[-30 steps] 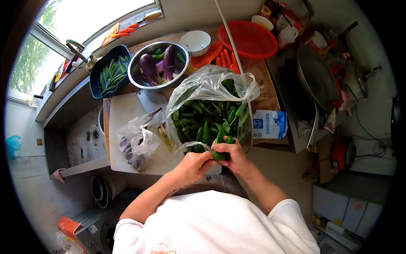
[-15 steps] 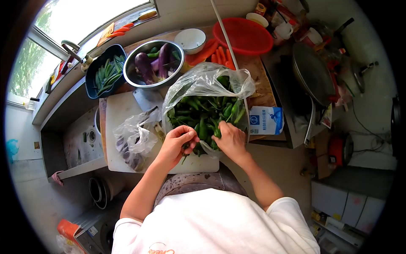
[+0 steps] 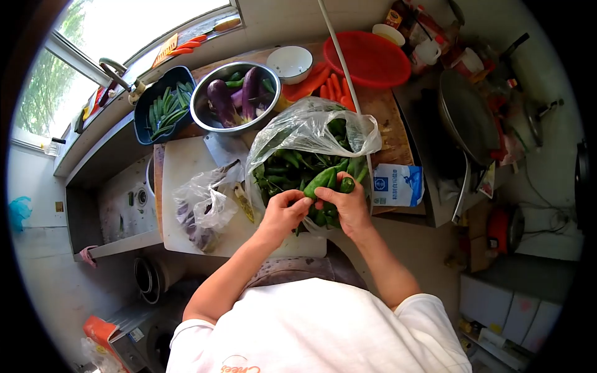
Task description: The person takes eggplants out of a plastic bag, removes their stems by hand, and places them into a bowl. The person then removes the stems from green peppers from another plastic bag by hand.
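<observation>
the wooden table [image 3: 393, 133] is carrying most of these things, and the white cutting board [image 3: 183, 158] is lying at its near left side. the big clear plastic bag [image 3: 298, 127] is standing open before the person, and many green peppers [image 3: 286, 163] are filling it. the steel bowl [image 3: 198, 118] is sitting behind this bag, to the left, and it is containing purple eggplants [image 3: 221, 104]. the right hand [image 3: 349, 210] is holding one long pepper [image 3: 323, 180] between thumb and fingers, above the near part of the bag. the left hand [image 3: 285, 212] is keeping its fingers narrow and is pinching the near left end of the same pepper; how much is lying between its fingertips, i cannot tell.
</observation>
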Available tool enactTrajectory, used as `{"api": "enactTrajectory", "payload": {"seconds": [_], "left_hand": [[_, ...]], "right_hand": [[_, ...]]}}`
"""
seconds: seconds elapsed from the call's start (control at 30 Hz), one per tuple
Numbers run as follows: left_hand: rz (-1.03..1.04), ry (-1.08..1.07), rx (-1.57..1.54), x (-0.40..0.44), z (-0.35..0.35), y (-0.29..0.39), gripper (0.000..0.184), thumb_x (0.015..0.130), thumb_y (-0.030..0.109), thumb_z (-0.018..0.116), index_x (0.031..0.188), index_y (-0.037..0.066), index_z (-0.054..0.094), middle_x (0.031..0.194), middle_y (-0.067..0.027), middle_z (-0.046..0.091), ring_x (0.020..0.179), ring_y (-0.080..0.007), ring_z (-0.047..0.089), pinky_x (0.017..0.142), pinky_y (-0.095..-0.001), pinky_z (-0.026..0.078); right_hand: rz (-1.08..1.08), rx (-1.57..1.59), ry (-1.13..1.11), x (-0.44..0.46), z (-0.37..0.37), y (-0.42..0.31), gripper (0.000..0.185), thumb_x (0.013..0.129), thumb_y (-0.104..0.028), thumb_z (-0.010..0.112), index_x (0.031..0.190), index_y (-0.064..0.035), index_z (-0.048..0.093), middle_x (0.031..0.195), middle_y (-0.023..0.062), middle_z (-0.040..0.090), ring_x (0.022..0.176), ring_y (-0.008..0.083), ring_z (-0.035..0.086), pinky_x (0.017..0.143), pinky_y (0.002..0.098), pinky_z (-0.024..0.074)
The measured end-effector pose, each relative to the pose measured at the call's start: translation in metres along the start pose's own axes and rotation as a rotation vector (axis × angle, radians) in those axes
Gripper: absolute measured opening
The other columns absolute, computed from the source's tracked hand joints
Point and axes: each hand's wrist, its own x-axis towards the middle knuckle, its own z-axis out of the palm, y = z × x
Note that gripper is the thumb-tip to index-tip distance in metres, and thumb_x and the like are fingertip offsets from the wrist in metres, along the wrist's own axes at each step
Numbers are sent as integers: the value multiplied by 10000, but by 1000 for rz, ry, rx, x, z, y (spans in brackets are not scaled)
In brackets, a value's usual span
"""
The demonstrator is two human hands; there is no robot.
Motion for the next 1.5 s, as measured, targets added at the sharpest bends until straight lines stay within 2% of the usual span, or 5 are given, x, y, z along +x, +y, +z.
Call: {"api": "enactTrajectory", "payload": {"seconds": [0.13,0.47,0.9,1.3,1.5], "left_hand": [[-158,-180,-227,-10,-6,16,191,960,152,515,883,-6,590,624,36,445,472,-29,290,419,-196,212],[-312,-418,-487,-14,-17,6,210,971,167,494,905,-2,599,581,53,374,442,-27,264,398,-193,208],[-153,-275,-291,-19,-12,2,204,954,175,531,930,-12,610,579,68,361,466,-23,269,427,-194,210],[22,-299,-102,-19,-19,-4,204,948,198,559,893,12,624,623,50,460,511,-26,344,458,-192,248],[-63,-274,-157,-21,-20,1,195,944,211,566,935,24,620,637,26,494,524,-42,379,472,-195,277]], "right_hand": [[26,12,-48,0,-1,-20,177,767,-21,713,847,-26,556,760,68,626,633,153,608,555,279,489],[62,13,-92,-1,9,-28,205,756,-6,686,932,-4,580,729,60,618,548,124,576,465,243,459],[222,99,-2,-3,13,-18,94,733,-37,688,772,-19,604,653,75,611,436,146,538,377,270,423],[438,296,-77,-2,10,-14,110,755,-45,657,847,-22,602,681,90,610,443,178,560,373,310,438],[151,-24,-157,-1,10,-16,187,750,-15,663,929,-19,609,713,59,616,540,134,572,442,280,460]]}}
